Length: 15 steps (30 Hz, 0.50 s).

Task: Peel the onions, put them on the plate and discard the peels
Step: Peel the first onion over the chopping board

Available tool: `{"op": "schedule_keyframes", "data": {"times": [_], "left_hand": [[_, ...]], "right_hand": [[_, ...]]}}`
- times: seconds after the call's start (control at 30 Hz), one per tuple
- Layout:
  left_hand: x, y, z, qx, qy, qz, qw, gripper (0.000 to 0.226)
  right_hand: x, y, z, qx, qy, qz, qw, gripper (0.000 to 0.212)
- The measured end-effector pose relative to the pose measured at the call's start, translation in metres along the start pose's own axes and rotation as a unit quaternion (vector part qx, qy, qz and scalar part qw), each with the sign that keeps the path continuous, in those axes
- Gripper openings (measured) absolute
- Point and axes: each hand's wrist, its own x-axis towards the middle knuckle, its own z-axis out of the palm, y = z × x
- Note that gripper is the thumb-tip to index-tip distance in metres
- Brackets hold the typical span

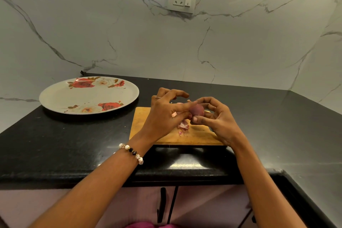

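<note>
Over the cutting board (146, 126), both curled hands, left hand (164, 114) and right hand (216, 118), pinch one onion (197, 111)

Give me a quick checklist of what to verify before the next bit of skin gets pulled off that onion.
1. Onion held firmly by right hand: ok.
2. Left hand pinching skin at the onion: ok.
3. Work sits over the cutting board: ok.
4. Loose peels landing on the board: ok.
5. Plate free to receive the onion: ok.
6. Place to discard peels in view: not ok.
</note>
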Motion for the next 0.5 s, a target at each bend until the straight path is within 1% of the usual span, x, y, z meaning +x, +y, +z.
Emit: {"op": "schedule_keyframes", "data": {"times": [0.1, 0.23, 0.5], "left_hand": [[-0.0004, 0.0012, 0.0002, 0.014, 0.007, 0.025, 1.000, 0.029], [0.0005, 0.0010, -0.0007, -0.003, 0.031, 0.026, 0.999, 0.021], [0.0002, 0.0009, -0.0007, 0.008, 0.035, -0.025, 0.999, 0.009]], "right_hand": [[0.0001, -0.0014, 0.0002, -0.001, -0.004, 0.002, 1.000, 0.052], [0.0000, -0.0013, 0.0004, 0.001, -0.005, 0.004, 1.000, 0.051], [0.0011, 0.0002, -0.0017, 0.019, 0.005, 0.001, 1.000, 0.052]]}}
